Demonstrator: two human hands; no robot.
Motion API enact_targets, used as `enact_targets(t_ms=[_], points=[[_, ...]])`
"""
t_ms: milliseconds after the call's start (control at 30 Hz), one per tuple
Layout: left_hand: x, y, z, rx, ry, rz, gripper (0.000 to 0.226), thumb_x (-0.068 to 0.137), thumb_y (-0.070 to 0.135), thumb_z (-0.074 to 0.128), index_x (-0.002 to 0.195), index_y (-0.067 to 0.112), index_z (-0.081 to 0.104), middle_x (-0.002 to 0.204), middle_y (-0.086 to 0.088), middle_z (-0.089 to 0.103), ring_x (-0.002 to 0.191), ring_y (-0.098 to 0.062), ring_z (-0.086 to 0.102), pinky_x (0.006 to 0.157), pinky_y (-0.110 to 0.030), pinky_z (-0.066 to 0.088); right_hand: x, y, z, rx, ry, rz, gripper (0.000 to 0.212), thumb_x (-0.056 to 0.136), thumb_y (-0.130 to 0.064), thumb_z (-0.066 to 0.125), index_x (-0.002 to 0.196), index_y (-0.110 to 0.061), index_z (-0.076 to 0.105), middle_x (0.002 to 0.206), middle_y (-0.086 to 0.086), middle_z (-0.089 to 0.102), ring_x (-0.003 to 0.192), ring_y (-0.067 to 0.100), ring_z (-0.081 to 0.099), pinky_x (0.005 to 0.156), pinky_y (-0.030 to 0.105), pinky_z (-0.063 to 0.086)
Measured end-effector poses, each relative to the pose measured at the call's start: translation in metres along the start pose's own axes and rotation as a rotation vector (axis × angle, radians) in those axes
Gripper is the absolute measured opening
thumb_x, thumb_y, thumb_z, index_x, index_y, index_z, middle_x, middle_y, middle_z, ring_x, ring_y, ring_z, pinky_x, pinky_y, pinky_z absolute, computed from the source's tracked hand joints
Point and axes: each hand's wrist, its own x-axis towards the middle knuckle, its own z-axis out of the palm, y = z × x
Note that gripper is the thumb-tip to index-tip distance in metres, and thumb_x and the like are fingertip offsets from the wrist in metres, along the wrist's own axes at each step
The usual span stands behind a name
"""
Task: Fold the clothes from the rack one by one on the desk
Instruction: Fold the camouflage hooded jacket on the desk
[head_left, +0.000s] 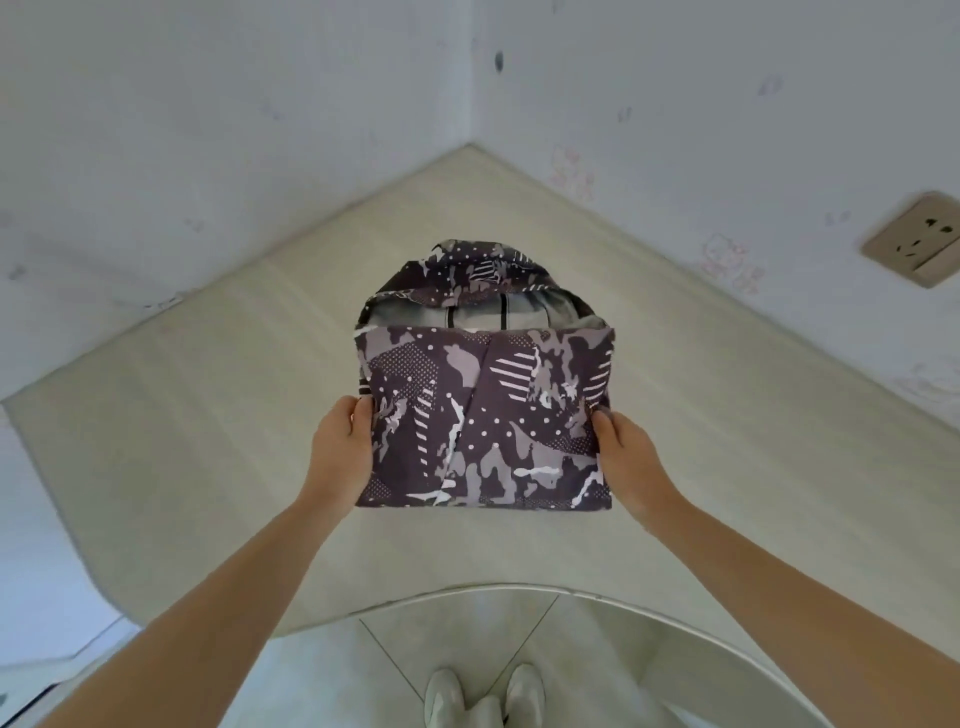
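Camo hoodie (485, 415) looks basically folded on the desk (208, 415), left hand (340, 447) and right hand (623, 457) gripping its sides, rack's out of view.

Pale desk (208, 415) fills the corner, and on it sits one folded camo jacket (483, 415), hood toward the wall, a hand at each side.
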Motion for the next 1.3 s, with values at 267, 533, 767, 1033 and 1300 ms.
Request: enact_targets(t_ms=[267,533,767,1033,1300], points=[[-0.025,-0.004,0.017,-0.057,0.026,-0.087,0.031,0.100,0.038,0.046,0.077,0.017,0.052,0.074,0.000,0.059,0.066,-0.012,0.052,0.058,-0.025,0.036,-0.007,0.015,0.024,0.138,0.101,0.305,0.051,0.099,-0.044,0.025,0.093,-0.011,0.064,0.092,0.008,0.064,0.088,0.026,0.060,0.082,0.038,0.048],[-0.016,-0.030,0.021,0.177,0.157,0.023,0.035,0.103,0.026,0.041,0.072,0.011,0.042,0.059,0.001,0.046,0.054,-0.016,0.042,0.055,-0.031,0.028,-0.004,0.019,0.037,-0.385,0.224,0.136,0.043,0.103,-0.031,0.024,0.083,-0.008,0.054,0.075,0.008,0.058,0.070,0.029,0.056,0.061,0.036,0.042],[-0.009,-0.050,0.029,0.224,0.128,-0.125,0.037,0.103,0.030,0.038,0.071,0.012,0.045,0.064,-0.005,0.052,0.064,-0.028,0.049,0.058,-0.034,0.034,-0.002,0.032,0.044,-0.555,0.113,0.251,0.022,0.094,-0.012,0.032,0.089,-0.007,0.054,0.085,0.011,0.060,0.075,0.031,0.057,0.065,0.036,0.046],[0.006,-0.044,0.007,0.426,-0.053,-0.161,0.055,0.096,0.061,0.028,0.076,0.019,0.056,0.072,0.001,0.061,0.073,-0.024,0.058,0.066,-0.035,0.044,0.007,0.023,0.028,-0.707,-0.070,0.240,0.021,0.097,-0.008,0.034,0.096,-0.007,0.055,0.088,0.011,0.059,0.092,0.035,0.062,0.073,0.038,0.047],[0.084,-0.018,-0.018,0.078,-0.092,-0.304,0.032,0.098,0.043,0.045,0.092,0.014,0.057,0.094,-0.008,0.067,0.086,-0.026,0.066,0.086,-0.047,0.054,0.071,-0.001,-0.026,-0.192,0.038,0.349,0.033,0.099,-0.016,0.037,0.104,0.007,0.061,0.098,0.020,0.066,0.087,0.038,0.064,0.085,0.048,0.054]])
